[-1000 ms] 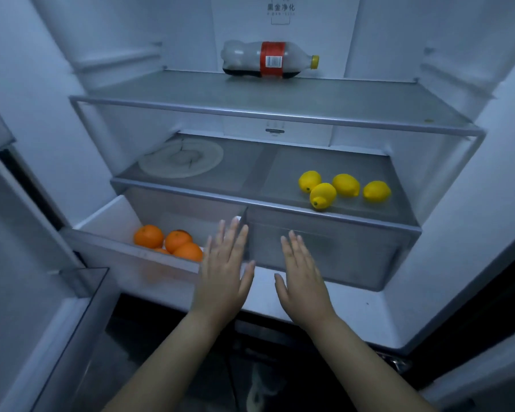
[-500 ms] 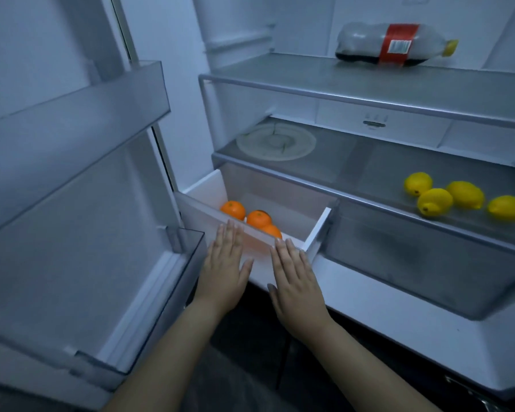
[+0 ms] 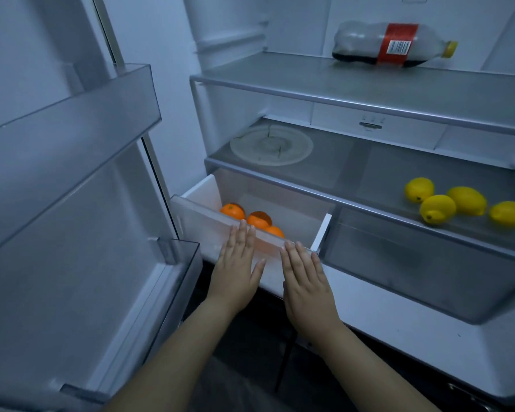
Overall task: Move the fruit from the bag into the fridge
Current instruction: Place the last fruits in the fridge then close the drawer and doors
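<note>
The fridge stands open before me. Its left crisper drawer (image 3: 197,217) is pulled out a little and holds three oranges (image 3: 233,210). My left hand (image 3: 238,269) lies flat with straight fingers against the drawer's clear front panel. My right hand (image 3: 305,278) presses the same panel near its right end, fingers straight too. Several yellow lemons (image 3: 437,208) lie on the glass shelf (image 3: 339,173) above the right drawer. No bag is in view.
A cola bottle (image 3: 390,44) lies on its side on the upper shelf (image 3: 309,84). A round glass plate (image 3: 271,145) sits on the lower shelf's left. The right crisper drawer (image 3: 428,269) is closed. The open left door with its bins (image 3: 72,120) stands close on my left.
The view has swung left and nearer. Both hands moved from in front of the drawers onto the left drawer's front panel, and the drawer sits further in than before.
</note>
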A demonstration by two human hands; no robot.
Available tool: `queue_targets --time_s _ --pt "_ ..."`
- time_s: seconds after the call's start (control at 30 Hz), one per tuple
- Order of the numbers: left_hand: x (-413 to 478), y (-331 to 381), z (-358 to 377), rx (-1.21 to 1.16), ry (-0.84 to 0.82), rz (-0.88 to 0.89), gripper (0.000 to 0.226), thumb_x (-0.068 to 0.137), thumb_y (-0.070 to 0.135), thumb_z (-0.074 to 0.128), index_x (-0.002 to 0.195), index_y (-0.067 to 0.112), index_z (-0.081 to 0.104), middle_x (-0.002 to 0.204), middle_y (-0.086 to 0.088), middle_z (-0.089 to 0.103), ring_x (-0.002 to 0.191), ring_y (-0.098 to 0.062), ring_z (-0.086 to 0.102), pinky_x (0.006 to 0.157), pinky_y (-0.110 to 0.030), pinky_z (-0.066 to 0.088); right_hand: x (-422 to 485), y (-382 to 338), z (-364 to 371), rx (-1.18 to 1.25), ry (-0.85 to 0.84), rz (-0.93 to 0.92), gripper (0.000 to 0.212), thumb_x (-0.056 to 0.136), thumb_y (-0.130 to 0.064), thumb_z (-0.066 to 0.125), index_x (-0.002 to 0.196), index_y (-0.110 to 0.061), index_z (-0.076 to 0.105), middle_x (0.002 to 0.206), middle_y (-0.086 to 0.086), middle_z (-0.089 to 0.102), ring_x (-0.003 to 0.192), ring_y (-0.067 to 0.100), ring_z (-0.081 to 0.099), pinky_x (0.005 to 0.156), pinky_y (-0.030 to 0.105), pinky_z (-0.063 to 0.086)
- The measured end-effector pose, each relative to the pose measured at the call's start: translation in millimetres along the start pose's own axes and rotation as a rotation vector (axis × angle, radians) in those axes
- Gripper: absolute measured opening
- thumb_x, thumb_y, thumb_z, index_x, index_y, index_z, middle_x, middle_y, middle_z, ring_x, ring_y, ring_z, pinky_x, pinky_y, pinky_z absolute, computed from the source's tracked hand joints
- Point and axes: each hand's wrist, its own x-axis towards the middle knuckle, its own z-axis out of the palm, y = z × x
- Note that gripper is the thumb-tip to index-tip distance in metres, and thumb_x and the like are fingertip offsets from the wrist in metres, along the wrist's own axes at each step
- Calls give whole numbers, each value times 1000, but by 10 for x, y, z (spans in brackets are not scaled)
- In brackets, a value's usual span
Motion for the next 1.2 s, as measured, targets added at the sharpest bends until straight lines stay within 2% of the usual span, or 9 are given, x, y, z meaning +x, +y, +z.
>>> queue_targets --time_s 0.17,0.23,0.33,0.6,0.73,0.87,0.97,1.2 --pt "276 -17 85 -5 -31 -6 72 87 58 6 143 23 -23 152 3 -28 141 -13 -23 116 -31 -4 171 133 24 -56 -37 9 67 82 -15 37 145 2 25 155 17 21 143 31 16 116 46 11" --pt "394 -17 104 16 -49 4 72 89 58 8 140 24 -28 150 4 -31 140 -13 -24 117 -32 -2 259 182 29 -74 -46 31 69 81 -14 45 145 2 25 155 17 21 143 32 15 116 47 10" --pt "570 22 118 21 -65 17 72 96 52 22 141 22 -26 150 3 -31 140 -14 -26 117 -32 -4 387 273 44 -86 -81 75 78 77 -14 59 146 2 23 155 17 21 144 32 13 114 48 13" --pt "955 82 187 27 -93 47 74 97 49 29 141 22 -24 152 1 -28 141 -15 -24 116 -34 -5 618 482 145 -146 -110 146 83 75 -8 53 148 0 15 157 16 11 145 32 5 116 48 9" --pt "1122 101 247 52 -112 54 73 97 49 28 140 21 -24 154 -1 -25 142 -16 -22 118 -37 -1 702 547 216 -180 -116 204 86 73 -6 51 148 0 10 158 16 6 145 33 0 117 48 5" --pt "1177 98 321 55 -109 61 73 96 51 23 140 21 -27 153 -1 -28 141 -16 -24 118 -38 -2 744 571 269 -159 -105 246 88 71 -3 54 148 -1 12 158 15 5 145 33 0 117 48 6" --pt "1182 74 419 55 -32 84 75 92 56 12 142 18 -29 153 -4 -29 142 -18 -23 117 -37 -6 736 588 289 -135 -79 271 88 71 -2 56 148 -1 14 158 16 4 145 33 1 116 48 8" --pt "1261 -23 634 93 16 115 77 92 55 16 144 18 -26 153 -4 -29 143 -23 -19 116 -41 -4 641 735 334 -172 -100 291 90 69 1 57 149 -3 15 158 15 4 145 32 3 117 48 8"
